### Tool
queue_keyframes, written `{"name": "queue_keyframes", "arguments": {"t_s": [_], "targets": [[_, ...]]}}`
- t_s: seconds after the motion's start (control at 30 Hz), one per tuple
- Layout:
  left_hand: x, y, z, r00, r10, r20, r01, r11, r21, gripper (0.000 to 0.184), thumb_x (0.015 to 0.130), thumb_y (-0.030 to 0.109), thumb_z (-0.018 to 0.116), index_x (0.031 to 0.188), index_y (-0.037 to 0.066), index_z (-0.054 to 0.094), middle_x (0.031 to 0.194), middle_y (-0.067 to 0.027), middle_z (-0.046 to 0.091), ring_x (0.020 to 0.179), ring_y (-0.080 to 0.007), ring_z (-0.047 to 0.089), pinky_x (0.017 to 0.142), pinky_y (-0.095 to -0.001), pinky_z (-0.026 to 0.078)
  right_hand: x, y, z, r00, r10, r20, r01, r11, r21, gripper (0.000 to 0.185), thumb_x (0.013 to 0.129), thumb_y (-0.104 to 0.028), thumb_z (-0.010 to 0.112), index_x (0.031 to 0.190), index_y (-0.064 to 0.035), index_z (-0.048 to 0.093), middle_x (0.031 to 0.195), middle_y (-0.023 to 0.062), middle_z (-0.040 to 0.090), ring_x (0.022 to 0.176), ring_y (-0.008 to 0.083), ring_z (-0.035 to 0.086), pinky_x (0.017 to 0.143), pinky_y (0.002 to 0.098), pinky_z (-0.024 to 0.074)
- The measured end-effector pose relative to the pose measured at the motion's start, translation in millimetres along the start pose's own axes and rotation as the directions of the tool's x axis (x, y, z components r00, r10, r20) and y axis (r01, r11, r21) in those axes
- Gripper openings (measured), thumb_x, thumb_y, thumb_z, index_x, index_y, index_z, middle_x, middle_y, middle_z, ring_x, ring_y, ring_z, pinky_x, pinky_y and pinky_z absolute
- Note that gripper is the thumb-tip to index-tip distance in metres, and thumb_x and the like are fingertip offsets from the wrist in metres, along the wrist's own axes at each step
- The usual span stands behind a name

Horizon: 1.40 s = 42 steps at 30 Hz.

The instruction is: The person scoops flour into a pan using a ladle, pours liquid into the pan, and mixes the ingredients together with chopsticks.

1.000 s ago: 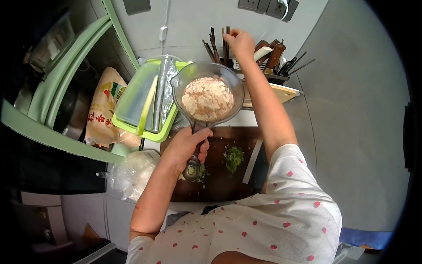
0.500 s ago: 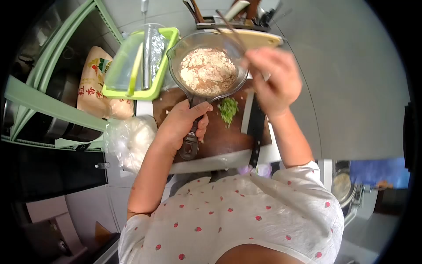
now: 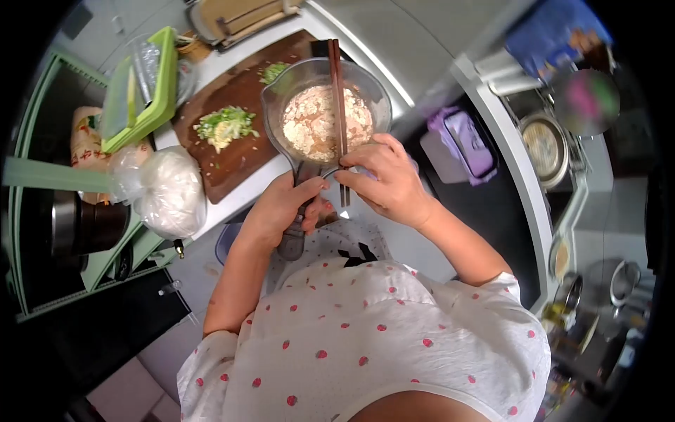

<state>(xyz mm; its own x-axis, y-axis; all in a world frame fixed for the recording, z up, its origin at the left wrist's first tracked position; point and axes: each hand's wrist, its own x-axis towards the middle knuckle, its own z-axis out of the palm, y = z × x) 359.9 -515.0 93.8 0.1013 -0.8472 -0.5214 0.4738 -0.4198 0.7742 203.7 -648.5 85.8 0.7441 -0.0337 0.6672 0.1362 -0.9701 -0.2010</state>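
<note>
My left hand [image 3: 285, 207] is wrapped round the dark handle of a see-through bowl [image 3: 271, 126]. Pale, floury, lumpy food [image 3: 309, 126] fills the bottom of this bowl. Two brown chopsticks [image 3: 339, 91] lie across the bowl's top, pinched near their lower ends by my right hand [image 3: 380, 172]. To the left, chopped green and pale pieces [image 3: 226, 126] sit in a heap on the brown cutting board [image 3: 211, 172]. Another small green heap [image 3: 273, 72] is on the board, just beyond the bowl.
A green-rimmed container [image 3: 163, 91] and a tied plastic bag [image 3: 172, 193] stand at left beside green shelving [image 3: 56, 172]. At right are a lined bin [image 3: 460, 148] and a counter with a round metal pan [image 3: 543, 144].
My right hand has come down from the utensil rack to the bowl, bringing the chopsticks. The view has turned right, and the bowl has moved off the board toward its near edge.
</note>
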Motion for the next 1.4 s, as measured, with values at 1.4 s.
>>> {"name": "queue_keyframes", "arguments": {"t_s": [1.4], "targets": [[250,-118,474,0.685,-0.504,0.526,0.111,0.786,0.609,0.016,0.088,0.016,0.048,0.084,0.000,0.049,0.052,-0.0028,0.045,0.037,-0.0112,0.039,0.037,-0.0251,0.034,-379,80,-353,-0.204,0.878,-0.433,-0.712,0.171,0.682,0.026,0.087,-0.024,0.053,0.098,-0.0009,0.060,0.089,0.0070,0.062,0.079,0.0143,0.060,0.068,0.0243,0.0459]]}}
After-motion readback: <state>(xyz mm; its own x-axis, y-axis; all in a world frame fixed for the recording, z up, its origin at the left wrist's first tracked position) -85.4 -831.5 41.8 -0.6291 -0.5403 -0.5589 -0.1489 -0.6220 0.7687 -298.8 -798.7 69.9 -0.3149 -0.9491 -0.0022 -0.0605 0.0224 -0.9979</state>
